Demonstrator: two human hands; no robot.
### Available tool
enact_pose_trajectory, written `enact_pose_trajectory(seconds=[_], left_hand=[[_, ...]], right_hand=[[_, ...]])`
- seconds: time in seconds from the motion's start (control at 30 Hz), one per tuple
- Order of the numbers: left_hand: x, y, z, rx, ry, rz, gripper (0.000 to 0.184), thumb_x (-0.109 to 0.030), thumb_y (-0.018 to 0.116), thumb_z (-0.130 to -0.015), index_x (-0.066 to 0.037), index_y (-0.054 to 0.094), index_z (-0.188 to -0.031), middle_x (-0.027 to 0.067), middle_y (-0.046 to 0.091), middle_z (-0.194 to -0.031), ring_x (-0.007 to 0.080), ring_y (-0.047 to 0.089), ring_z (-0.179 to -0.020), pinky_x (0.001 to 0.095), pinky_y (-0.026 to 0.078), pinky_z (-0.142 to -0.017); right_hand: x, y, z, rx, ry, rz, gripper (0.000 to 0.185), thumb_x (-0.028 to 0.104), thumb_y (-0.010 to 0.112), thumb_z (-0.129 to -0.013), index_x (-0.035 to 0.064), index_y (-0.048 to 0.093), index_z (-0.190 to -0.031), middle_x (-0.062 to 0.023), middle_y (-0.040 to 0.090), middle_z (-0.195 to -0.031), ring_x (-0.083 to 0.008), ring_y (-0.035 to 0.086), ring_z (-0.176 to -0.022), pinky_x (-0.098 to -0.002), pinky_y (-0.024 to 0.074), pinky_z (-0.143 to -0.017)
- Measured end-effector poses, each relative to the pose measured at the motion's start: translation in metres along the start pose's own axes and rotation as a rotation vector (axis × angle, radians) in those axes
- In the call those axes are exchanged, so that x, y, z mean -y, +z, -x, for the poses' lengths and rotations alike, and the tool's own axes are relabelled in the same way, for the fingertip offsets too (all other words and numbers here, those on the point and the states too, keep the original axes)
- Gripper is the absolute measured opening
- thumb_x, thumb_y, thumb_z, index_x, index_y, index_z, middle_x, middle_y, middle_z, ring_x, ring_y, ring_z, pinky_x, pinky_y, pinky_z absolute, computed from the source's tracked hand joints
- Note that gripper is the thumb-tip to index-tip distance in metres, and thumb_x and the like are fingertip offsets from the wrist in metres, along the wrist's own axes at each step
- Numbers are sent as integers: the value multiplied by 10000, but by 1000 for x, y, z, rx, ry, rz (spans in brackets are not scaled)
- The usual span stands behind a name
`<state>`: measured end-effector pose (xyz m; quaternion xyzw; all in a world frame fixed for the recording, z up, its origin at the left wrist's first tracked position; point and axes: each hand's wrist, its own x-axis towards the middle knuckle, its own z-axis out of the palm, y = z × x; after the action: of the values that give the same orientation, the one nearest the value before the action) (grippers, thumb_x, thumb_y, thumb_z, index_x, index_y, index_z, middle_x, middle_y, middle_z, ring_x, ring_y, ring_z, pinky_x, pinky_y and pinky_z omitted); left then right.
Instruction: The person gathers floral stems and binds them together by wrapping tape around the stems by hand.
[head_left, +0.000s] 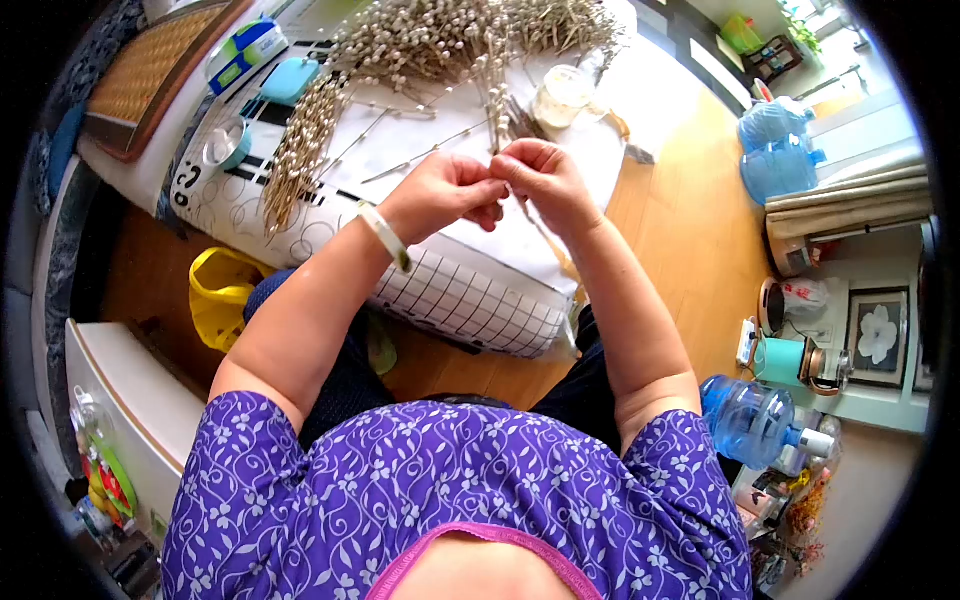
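Observation:
My left hand (445, 196) and my right hand (552, 182) meet over the near part of the white table. Both are closed in a pinch, fingertips nearly touching. A thin stem with white buds (497, 100) runs up from between them, and its lower part is hidden by the fingers. Just beyond, loose budded twigs (400, 160) lie across the tabletop. To the left rests a bundle of budded stems (305, 145), and a large heap of the same stems (410, 40) covers the far side. A whitish jar (563, 97) stands beyond my right hand.
On the table's left are a teal cup (228, 143), a light blue box (290, 80) and a blue-green pack (247, 52). A yellow bag (222, 300) hangs low at left. Large blue water bottles (778, 165) stand on the right, with another water bottle (750, 420) nearer me.

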<state>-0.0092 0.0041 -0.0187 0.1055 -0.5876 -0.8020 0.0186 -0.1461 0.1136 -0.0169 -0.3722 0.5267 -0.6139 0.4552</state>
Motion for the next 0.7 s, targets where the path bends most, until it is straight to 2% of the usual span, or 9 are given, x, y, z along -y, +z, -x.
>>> enact_pose_trajectory(seconds=[0.07, 0.17, 0.23, 0.27, 0.3, 0.37, 0.43, 0.57, 0.7], left_hand=[[-4, 1, 3, 8, -12, -1, 207, -206, 581, -821, 1, 581, -839, 58, 591, -699, 118, 568, -606, 232, 470, -585], [-6, 4, 3, -78, 6, -10, 195, -192, 593, -813, 3, 593, -808, 67, 600, -682, 122, 575, -582, 227, 474, -559], [-9, 3, 4, -91, 51, 13, 180, -167, 600, -807, 13, 596, -804, 81, 606, -679, 127, 580, -581, 233, 485, -556], [-9, 3, 3, -132, 78, 18, 175, -157, 602, -804, 18, 596, -805, 87, 607, -678, 130, 582, -579, 237, 491, -557], [-10, 2, 1, -173, 111, 21, 171, -146, 605, -801, 24, 597, -805, 93, 608, -676, 134, 585, -578, 241, 498, -558], [-9, 0, -2, -184, 143, 43, 158, -127, 601, -801, 31, 599, -808, 99, 611, -676, 139, 588, -569, 244, 502, -555], [-8, -2, -3, -241, 189, 39, 155, -117, 590, -808, 37, 601, -806, 98, 610, -676, 137, 588, -565, 242, 504, -552], [-7, -4, -4, -365, 207, 13, 155, -115, 584, -812, 39, 604, -805, 93, 609, -678, 123, 578, -560, 231, 498, -536], [-8, -9, -5, -454, 183, -12, 155, -117, 583, -813, 33, 600, -778, 93, 607, -670, 113, 576, -555, 212, 493, -520]], right_hand=[[-2, 1, 0, -13, -1, 41, 135, 176, 614, -794, 43, 595, -778, 29, 542, -647, -32, 443, -551, -173, 347, -500], [10, -9, 1, -67, 37, 185, 153, 174, 610, -802, 21, 615, -810, 16, 562, -690, -48, 480, -610, -179, 387, -552], [1, -40, -7, -299, -160, 207, 146, 139, 608, -798, -3, 632, -827, -44, 625, -759, -82, 542, -641, -206, 446, -587], [5, -59, -10, -473, -303, 462, 130, 105, 597, -799, -11, 631, -845, -66, 634, -759, -89, 558, -653, -204, 457, -592], [-4, -87, -20, -664, -277, 572, 120, 92, 593, -794, -9, 629, -849, -68, 633, -724, -88, 566, -655, -199, 458, -578], [3, -109, -23, -851, -44, 1049, 247, 269, 591, -773, 72, 629, -917, -92, 647, -767, -208, 619, -711, -300, 478, -662], [-1, -115, -31, -868, -26, 1225, 271, 315, 572, -765, 113, 630, -936, -90, 643, -775, -251, 613, -741, -330, 467, -710], [-19, -128, -50, -843, 26, 1198, 238, 278, 574, -762, 118, 633, -928, -82, 645, -782, -238, 613, -742, -321, 466, -703], [-25, -141, -55, -800, -84, 1143, 216, 221, 583, -740, 107, 637, -915, -104, 636, -754, -241, 610, -718, -314, 462, -688]])
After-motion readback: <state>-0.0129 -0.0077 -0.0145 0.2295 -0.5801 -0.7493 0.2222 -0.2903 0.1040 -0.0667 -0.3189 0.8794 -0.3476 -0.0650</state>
